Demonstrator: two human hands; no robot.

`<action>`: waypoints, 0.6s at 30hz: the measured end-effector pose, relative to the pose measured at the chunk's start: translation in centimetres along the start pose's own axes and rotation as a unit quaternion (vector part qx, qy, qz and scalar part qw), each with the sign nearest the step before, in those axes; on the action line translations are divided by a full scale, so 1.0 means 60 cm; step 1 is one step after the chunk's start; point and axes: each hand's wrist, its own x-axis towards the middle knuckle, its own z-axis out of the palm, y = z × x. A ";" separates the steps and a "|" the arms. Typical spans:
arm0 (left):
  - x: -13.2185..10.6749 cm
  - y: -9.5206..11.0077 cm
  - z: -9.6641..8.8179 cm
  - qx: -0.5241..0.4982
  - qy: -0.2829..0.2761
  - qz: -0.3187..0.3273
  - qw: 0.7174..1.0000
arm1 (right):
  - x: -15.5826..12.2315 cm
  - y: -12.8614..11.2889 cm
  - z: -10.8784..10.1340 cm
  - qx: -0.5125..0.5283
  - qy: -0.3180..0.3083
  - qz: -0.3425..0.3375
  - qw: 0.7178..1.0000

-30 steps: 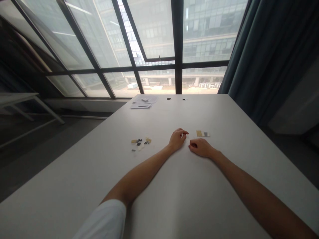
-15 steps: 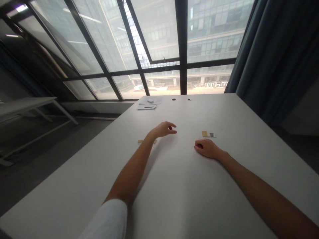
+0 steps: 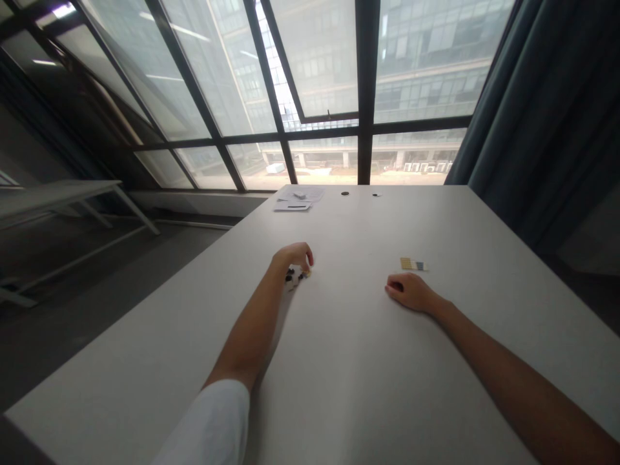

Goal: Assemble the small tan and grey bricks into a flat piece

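My left hand (image 3: 294, 254) reaches down left of the table's middle. Its fingertips are pinched downward at a small yellowish piece (image 3: 308, 274). Under the palm and wrist lie several small black pieces (image 3: 289, 278), partly hidden by the hand; their kind is too small to tell. My right hand (image 3: 409, 292) rests on its side on the white table (image 3: 349, 349), fingers curled into a loose fist with nothing visible inside. Just beyond it lies a row of small yellow, white and dark strips (image 3: 413, 264), apart from the hand.
Papers (image 3: 295, 199) with a dark slim object on them lie at the far left of the table. A dark round disc (image 3: 345, 193) and a small black-and-white item (image 3: 376, 195) sit near the far edge. Windows stand behind, a curtain (image 3: 527, 129) to the right, another table (image 3: 62, 190) leftward.
My left hand has moved left and down onto the small pieces, its fingers going from parted to pinched. My right hand stays put; the view has shifted slightly.
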 end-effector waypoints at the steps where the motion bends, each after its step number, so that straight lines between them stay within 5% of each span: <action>1: 0.001 -0.001 0.002 0.002 -0.006 0.001 1.000 | 0.000 0.000 0.000 0.001 0.000 0.001 1.000; 18: -0.008 0.027 0.013 -0.006 0.002 -0.001 1.000 | 0.002 0.002 0.002 0.006 -0.002 -0.005 1.000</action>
